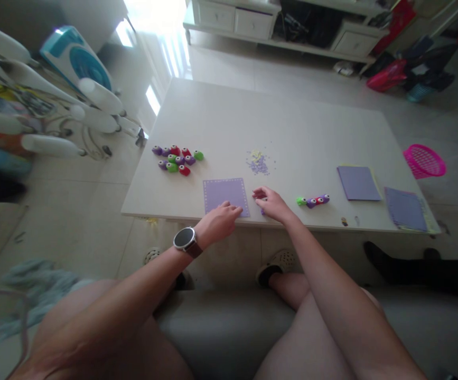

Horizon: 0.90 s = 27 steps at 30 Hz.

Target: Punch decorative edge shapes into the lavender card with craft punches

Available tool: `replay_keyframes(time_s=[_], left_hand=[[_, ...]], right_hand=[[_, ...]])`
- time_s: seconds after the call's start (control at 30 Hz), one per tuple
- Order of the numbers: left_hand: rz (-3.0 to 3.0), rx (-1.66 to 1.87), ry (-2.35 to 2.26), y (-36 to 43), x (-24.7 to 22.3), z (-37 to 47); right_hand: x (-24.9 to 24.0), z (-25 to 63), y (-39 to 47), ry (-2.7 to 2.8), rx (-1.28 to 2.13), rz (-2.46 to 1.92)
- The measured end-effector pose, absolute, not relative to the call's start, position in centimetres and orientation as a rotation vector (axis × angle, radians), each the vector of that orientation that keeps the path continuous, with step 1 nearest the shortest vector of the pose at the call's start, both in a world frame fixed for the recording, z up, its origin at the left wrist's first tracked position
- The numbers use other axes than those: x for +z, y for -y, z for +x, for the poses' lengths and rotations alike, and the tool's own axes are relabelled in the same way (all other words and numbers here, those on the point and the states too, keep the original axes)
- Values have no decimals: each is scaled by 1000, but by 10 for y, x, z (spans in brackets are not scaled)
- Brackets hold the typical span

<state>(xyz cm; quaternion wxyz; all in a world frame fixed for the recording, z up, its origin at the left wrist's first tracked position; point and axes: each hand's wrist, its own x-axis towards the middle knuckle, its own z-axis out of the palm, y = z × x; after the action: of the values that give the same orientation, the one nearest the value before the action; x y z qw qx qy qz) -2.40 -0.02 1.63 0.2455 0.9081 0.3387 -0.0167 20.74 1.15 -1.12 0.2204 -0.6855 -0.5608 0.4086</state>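
Observation:
A purple square sheet of paper (224, 192) lies at the table's near edge, with small punched shapes along its left, top and right borders. My left hand (224, 215) rests on its lower part, fingers stretched and pressing it down. Just right of the sheet, my right hand (270, 203) curls round a small purple craft punch (263, 211), mostly hidden under the fingers. Further right stands a short row of green, purple and red craft punches (314, 201). Beyond the sheet is a pile of purple and yellow paper bits (259, 162).
Several more craft punches (179, 159) are grouped on the table's left. On the right lie a stack of purple paper (358, 183), punched sheets (405, 209) and two tiny items. A pink basket (426, 161) stands past the right edge; a white cabinet (252, 21) is beyond.

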Motion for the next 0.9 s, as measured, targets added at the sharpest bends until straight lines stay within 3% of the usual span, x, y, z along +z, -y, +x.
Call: replay_keyframes(time_s=[0.13, 0.3, 0.67, 0.9], left_hand=[[2493, -20, -905, 0, 13, -26], [2486, 15, -897, 1, 11, -27], [2484, 9, -912, 0, 11, -26], [2506, 13, -899, 1, 10, -27]], right_hand=[[-15, 209, -19, 1406, 1149, -1937], [-15, 222, -18, 1371, 797, -2056], [14, 220, -1, 2100, 711, -2022], [22, 212, 5, 2275, 770, -2047]])
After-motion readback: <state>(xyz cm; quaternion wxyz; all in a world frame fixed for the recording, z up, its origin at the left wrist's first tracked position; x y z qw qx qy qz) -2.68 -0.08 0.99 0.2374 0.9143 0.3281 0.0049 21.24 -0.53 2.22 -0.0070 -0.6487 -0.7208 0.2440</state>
